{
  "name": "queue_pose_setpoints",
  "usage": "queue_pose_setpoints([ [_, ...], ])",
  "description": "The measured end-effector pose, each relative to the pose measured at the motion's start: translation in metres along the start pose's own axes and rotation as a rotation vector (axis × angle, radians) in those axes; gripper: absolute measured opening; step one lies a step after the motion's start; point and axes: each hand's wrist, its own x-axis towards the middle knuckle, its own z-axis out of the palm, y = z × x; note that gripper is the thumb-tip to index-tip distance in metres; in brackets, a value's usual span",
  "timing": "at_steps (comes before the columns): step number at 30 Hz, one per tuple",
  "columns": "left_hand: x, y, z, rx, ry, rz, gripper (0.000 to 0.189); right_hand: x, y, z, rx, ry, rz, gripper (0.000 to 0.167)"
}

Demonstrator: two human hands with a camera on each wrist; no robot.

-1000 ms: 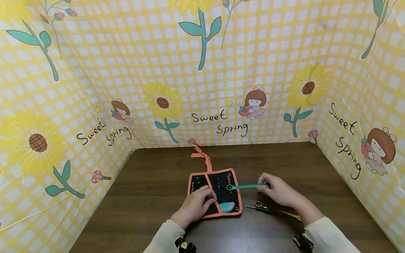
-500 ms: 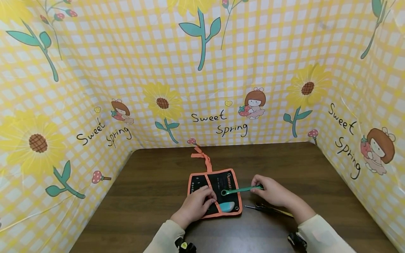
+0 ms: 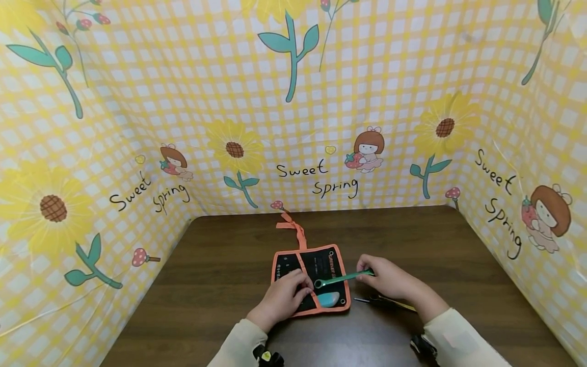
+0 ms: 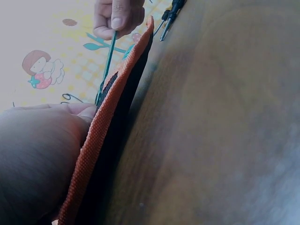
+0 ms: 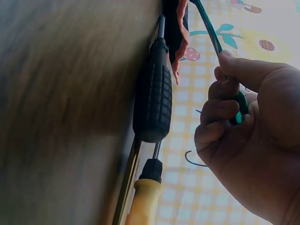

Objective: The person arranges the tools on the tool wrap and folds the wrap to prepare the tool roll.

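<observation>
A black tool pouch with orange trim lies unrolled on the table. My left hand rests over its left half, thumb and fingertips pinching the orange-edged pocket strip; the pocket beneath is partly hidden. In my right hand I hold a green wrench by one end, fingers curled round it in the right wrist view. Its ring end reaches left over the pouch, close to my left fingertips. A light-blue rounded object sticks out of the pouch's lower pocket.
Right of the pouch, below my right hand, lie a black-handled screwdriver, a yellow-handled screwdriver and a gold-coloured wrench. An orange tie strap trails off the pouch's far edge. Checked yellow cloth walls the wooden table.
My right hand has moved left and slightly down in the head view, bringing the green wrench's ring end across the pouch toward my left hand. My left hand stays in place.
</observation>
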Motion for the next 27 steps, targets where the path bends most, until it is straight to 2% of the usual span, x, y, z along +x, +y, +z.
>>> queue_pose_setpoints([
  [11, -0.0006, 0.0015, -0.0004, -0.004, 0.016, 0.004, 0.008, 0.0043, 0.0000, 0.0058, 0.030, -0.053, 0.014, 0.011],
  [27, -0.0013, 0.0043, 0.0002, 0.008, 0.021, 0.035, 0.012, 0.0095, -0.0069, 0.0107, -0.015, -0.080, -0.002, 0.014],
])
